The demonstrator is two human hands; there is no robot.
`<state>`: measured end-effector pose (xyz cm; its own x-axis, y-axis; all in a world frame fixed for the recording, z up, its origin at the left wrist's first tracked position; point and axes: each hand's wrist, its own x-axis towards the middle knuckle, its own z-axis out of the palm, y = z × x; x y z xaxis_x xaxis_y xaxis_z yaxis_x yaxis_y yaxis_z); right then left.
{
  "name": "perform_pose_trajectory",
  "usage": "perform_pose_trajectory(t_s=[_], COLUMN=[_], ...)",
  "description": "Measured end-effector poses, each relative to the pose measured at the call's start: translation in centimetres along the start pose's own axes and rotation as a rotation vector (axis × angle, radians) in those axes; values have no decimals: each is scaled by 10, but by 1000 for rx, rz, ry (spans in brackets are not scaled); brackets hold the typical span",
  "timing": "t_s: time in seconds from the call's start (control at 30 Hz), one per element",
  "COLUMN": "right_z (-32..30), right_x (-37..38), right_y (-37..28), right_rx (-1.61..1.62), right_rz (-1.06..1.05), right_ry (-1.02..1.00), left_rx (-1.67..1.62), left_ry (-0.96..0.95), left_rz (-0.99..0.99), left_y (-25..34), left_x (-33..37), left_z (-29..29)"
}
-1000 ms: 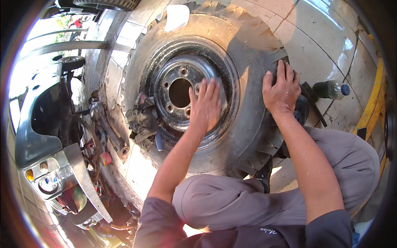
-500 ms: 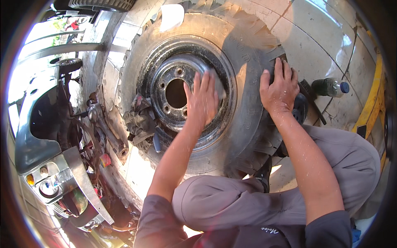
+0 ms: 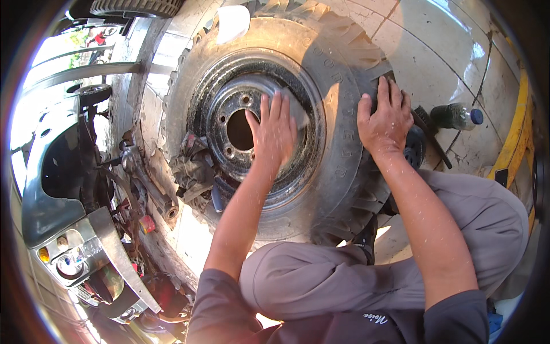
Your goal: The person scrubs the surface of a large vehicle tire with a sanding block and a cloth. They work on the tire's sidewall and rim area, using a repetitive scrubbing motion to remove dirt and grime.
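A large black tyre (image 3: 350, 97) lies flat on the floor, fitted on a black steel wheel rim (image 3: 215, 109) with a round centre hole and several bolt holes. My left hand (image 3: 274, 129) lies over the right part of the rim's disc, fingers stretched out and slightly blurred. Beside those fingers shows a smeared greyish flat piece (image 3: 301, 117), partly under the hand; I cannot make out its kind. Over the tyre's right shoulder rests my right hand (image 3: 387, 120), fingers spread on the rubber with nothing held.
A dark crumpled cloth (image 3: 193, 166) sits on the tyre's left side, and a white sheet (image 3: 233, 24) at its far edge. Right of the tyre are a brush (image 3: 431, 135), a bottle with a blue cap (image 3: 456, 117) and a yellow metal frame (image 3: 515, 135). Vehicle parts (image 3: 60, 166) crowd the left.
My left hand has shifted slightly left and away from me on the rim, and its fingers are less blurred. My right hand stays on the tyre. The whole view has moved a little.
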<state>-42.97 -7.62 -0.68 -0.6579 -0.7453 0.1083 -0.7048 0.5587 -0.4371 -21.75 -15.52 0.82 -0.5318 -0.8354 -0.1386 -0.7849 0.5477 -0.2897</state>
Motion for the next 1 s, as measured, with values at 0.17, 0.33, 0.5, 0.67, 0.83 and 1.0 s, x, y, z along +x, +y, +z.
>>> perform_pose_trajectory(t_s=[0.17, 0.33, 0.5, 0.67, 0.83, 1.0], right_z=[4, 1, 0, 2, 0, 1], right_x=[-1, -1, -1, 1, 0, 0], right_y=[2, 1, -1, 6, 1, -1], right_rx=[-30, -28, -8, -37, -28, -35], right_rz=[12, 8, 4, 15, 18, 19], right_ry=[-5, -5, -13, 1, -21, -10], left_rx=[-15, -13, 81, -70, -280, -130], left_ry=[-68, -16, -21, -82, -32, 39], left_rz=[170, 40, 29, 46, 17, 115], left_y=[4, -1, -7, 9, 17, 15], left_x=[-71, -16, 3, -56, -55, -46], left_z=[21, 3, -2, 3, 11, 28])
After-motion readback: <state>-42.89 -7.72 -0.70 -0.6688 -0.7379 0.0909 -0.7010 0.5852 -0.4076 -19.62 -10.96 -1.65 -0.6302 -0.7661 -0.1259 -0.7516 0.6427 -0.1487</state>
